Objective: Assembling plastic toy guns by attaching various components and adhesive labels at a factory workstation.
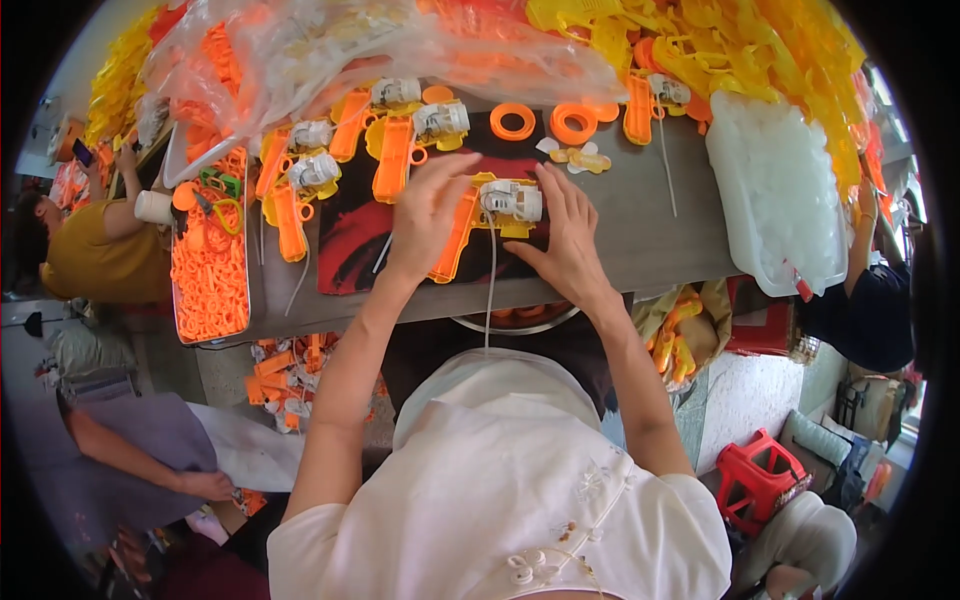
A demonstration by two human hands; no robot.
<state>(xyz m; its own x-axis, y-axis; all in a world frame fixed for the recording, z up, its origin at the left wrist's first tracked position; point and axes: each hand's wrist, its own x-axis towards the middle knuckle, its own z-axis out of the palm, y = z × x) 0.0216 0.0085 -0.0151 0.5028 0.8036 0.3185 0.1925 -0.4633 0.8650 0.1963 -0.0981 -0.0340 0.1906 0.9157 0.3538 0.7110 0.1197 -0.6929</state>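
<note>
An orange and yellow toy gun (458, 240) lies on the black and red mat between my hands. A white and clear mechanism (510, 200) sits in its upper part, and a thin pale cord (491, 290) hangs from it toward me. My left hand (430, 220) is held at the grip side, fingers stretched out. At the other end, my right hand (568, 232) has its thumb and fingers apart around the mechanism's edge; whether it presses on it I cannot tell. Several similar toy guns (392, 165) with white mechanisms lie to the left and behind.
Orange rings (512, 122) lie beyond my hands near small yellow-white pieces (575, 156). A white tub (775, 200) of translucent parts stands right; a tray of small orange parts (208, 280) stands left. Plastic bags (400, 60) and yellow parts (700, 40) pile at the back. Other people work at both sides.
</note>
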